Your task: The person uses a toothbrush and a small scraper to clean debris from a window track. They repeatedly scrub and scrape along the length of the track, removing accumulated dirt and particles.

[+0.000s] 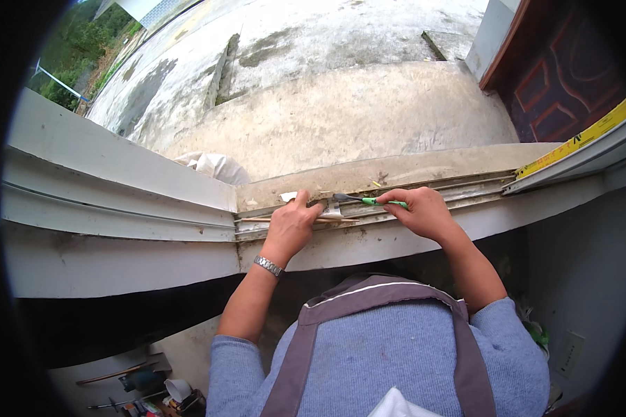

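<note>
A green-handled toothbrush (369, 200) with a dark head is gripped in my right hand (423, 212). Its head points left and rests in or just above the sliding-window track (467, 194). My left hand (295, 223), with a metal watch band at the wrist, holds a piece of white paper or card (332, 208) bearing print against the track. Its fingers hide part of that piece. A thin wooden stick (339, 220), like a chopstick, lies along the track and passes by my left hand; I cannot tell whether the hand touches it. Dirt marks the track.
A yellow-labelled window sash edge (579, 138) stands at the right end of the track. Outside are a concrete ledge (354, 120), a white sack (214, 166) and a dark panelled door (563, 78). Tools and a white cup (178, 389) lie below left, indoors.
</note>
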A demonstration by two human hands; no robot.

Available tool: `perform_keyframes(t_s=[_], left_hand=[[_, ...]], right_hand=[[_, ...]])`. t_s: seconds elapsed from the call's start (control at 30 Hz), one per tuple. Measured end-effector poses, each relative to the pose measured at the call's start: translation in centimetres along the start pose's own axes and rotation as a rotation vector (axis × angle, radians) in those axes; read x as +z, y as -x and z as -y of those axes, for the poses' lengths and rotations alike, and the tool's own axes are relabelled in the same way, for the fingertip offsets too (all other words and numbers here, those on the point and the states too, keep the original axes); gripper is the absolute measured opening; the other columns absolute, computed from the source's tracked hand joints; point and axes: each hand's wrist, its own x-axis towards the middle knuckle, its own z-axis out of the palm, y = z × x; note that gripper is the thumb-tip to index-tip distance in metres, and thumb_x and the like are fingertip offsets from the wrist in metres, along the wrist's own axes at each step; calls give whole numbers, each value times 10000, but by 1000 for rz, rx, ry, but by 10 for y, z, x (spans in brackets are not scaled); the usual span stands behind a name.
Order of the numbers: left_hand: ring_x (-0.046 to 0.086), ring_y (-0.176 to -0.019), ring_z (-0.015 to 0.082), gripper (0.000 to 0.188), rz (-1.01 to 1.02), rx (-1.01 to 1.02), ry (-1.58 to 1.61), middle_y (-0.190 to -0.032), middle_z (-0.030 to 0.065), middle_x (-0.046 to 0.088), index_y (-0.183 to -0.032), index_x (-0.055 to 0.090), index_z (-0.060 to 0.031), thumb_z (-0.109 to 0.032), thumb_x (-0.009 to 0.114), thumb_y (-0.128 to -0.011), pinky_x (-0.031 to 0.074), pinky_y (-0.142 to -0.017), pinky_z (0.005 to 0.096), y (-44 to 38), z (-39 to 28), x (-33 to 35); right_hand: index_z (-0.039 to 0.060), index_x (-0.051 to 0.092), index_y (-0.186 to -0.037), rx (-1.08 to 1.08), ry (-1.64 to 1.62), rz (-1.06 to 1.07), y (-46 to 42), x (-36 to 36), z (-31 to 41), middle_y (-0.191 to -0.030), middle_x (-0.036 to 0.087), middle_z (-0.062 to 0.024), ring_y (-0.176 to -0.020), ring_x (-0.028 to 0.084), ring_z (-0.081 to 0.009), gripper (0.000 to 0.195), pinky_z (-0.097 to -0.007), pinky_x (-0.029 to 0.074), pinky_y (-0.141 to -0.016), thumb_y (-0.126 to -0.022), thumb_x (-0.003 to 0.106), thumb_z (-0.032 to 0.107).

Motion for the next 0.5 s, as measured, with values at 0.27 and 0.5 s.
perform_keyframes(t_s=[0.27,0.5], left_hand=[[697,-856,298,283,-41,25,-10,-1033,117,589,-1042,721,-153,-27,603,-817,571,-687,414,-5,-5,-5],[698,-855,296,293,-29,14,-14,-1025,115,590,-1043,724,-156,-21,602,-813,566,-686,411,-3,-4,-6]], right_hand=[[266,803,-1019,45,123,-199,31,-65,-45,-707,703,-66,-710,698,-282,151,-393,533,-663,-901,739,334],[264,808,-990,-47,455,-35,18,-115,-37,-743,717,-71,-759,697,-286,146,-410,534,-695,-896,732,345]])
